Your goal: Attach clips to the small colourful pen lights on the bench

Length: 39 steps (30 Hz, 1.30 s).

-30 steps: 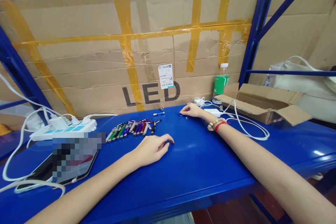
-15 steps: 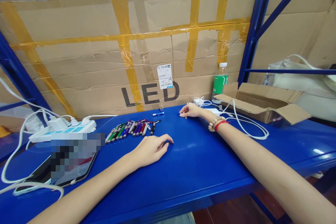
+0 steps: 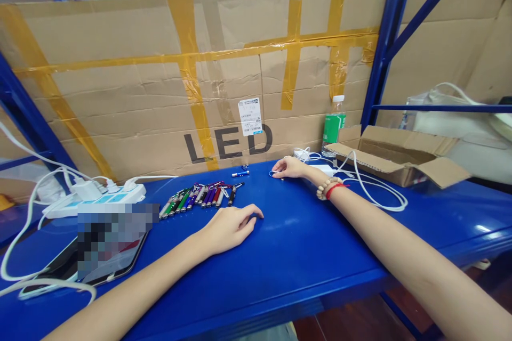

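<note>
Right fingers (image 3: 280, 165) on one loop (image 3: 271, 172) (one tube (image 3: 240, 174) near)

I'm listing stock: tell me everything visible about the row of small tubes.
The row of small tubes lies side by side on the blue table. They are slim and shiny, apparently metal, in green, blue, purple, red, black and silver, with silvery near ends. Attachments show at the far ends, too small to make out. The rightmost, black, lies slightly apart. The left hand is just in front; whether it touches them is unclear.
</note>
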Tool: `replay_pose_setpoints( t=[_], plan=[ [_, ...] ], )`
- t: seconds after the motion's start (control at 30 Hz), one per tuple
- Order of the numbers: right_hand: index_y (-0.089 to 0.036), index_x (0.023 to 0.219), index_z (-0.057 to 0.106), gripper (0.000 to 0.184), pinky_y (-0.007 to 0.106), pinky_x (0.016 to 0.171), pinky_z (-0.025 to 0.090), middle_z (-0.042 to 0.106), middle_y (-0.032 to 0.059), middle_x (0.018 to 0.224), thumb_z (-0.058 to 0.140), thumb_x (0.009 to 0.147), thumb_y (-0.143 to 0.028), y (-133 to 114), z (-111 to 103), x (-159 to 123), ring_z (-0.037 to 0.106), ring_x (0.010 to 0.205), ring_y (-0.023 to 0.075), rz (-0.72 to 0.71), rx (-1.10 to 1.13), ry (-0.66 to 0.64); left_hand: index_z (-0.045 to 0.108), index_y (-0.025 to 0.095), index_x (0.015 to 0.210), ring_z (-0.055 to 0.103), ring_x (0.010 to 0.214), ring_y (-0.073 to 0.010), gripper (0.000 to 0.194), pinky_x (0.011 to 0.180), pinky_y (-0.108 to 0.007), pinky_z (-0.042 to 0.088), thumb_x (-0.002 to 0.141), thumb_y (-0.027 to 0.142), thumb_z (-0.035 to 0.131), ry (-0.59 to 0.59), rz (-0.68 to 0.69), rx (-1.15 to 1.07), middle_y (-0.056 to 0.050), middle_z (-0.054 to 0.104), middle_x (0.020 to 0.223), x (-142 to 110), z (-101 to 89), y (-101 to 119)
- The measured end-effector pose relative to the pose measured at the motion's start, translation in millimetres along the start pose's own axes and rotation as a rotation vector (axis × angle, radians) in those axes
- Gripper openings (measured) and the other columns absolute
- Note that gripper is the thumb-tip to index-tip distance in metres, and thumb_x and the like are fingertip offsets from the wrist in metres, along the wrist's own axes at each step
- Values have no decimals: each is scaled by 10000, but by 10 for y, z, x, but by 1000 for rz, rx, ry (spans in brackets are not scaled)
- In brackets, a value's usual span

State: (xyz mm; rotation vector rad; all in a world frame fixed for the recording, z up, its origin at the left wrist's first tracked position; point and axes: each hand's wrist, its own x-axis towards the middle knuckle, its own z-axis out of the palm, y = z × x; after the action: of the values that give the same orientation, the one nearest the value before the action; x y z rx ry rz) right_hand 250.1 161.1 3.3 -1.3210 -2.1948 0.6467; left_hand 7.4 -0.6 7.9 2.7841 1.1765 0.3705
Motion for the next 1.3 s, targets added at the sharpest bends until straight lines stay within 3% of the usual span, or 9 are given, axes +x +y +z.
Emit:
replay_pose_setpoints(
  t=[0.2,0.37,0.63,1.0,1.13,1.3],
  plan=[
    [-100,857,674,332,193,551,464,683,57,720,703,623,-334,9,25,16,589,574,117,-6,13,-17,525,254,1035,545,544,-119,251,569,-207,371,868,257,337,4,-6,0,54,556,564,0,12,-11],
    [-100,1051,618,444,184,523,444,664,36,647,671,666,-316,19,26,19,571,545,108,-13,-22,-13,522,255,1041,553,549,-115,255,566,-200,374,867,253,336,-8,-3,-5,54,564,573,-3,0,-4],
    [-116,763,684,269,179,458,383,622,14,555,662,649,-359,-46,41,6,511,474,90,-12,-98,17,528,242,1031,563,572,-124,253,569,-206,378,863,239,339,-8,-7,15,43,578,597,-10,-44,50],
    [-108,814,681,469,199,556,426,663,49,695,647,608,-527,-18,1,-21,554,579,112,-10,3,24,531,240,1038,574,587,-130,257,577,-209,386,865,246,342,-16,-14,16,38,597,615,-10,-56,59],
    [-145,898,679,518,177,499,394,667,50,785,588,639,-584,-18,-110,-88,551,629,108,22,53,-43,530,237,1037,581,599,-126,255,586,-211,390,867,242,340,-11,-11,11,35,608,634,-11,-48,53],
    [-201,867,700,453,147,469,383,668,50,827,670,574,-545,-82,-257,-176,570,709,126,94,72,-172,528,240,1031,570,580,-122,249,575,-208,385,863,236,344,-5,2,13,44,585,601,-13,-39,39]
  ],
)
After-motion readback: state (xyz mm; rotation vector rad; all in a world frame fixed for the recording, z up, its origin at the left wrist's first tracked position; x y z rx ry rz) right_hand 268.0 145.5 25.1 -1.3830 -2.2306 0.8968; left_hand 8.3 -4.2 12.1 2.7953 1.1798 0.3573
